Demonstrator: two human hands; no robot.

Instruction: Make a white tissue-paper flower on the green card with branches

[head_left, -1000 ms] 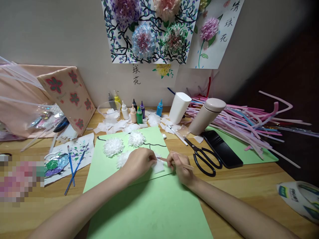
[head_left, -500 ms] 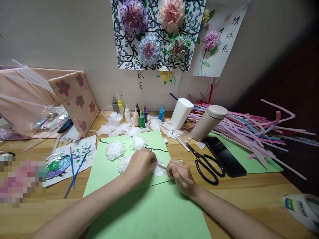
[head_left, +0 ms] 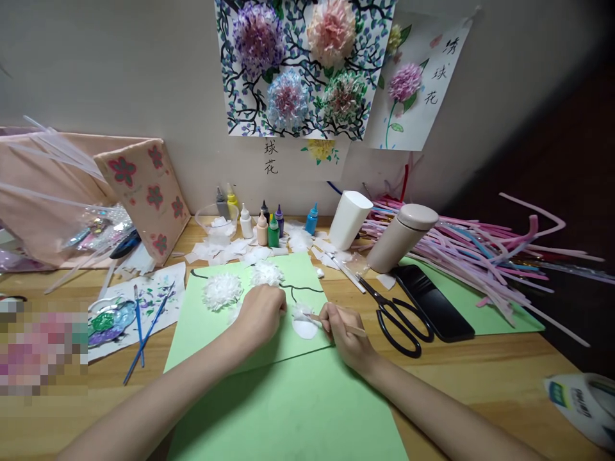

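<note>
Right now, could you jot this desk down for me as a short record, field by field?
Left hand: curled over the green sheet beside its white ruffled flowers; whether it holds anything is hidden
Right hand: holds a thin wooden stick, its end at a round white paper
Right of sheet: black-handled scissors, dark phone
Behind sheet: small paint bottles, white paper scraps
Left of sheet: two crossed blue brushes, partly on paint-marked paper
Wall: flower pictures

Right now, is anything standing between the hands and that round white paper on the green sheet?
Nothing visible does. The right hand holds a wooden stick whose tip reaches over the round white paper. The left hand is beside it, a strip of bare green sheet between them.
</note>
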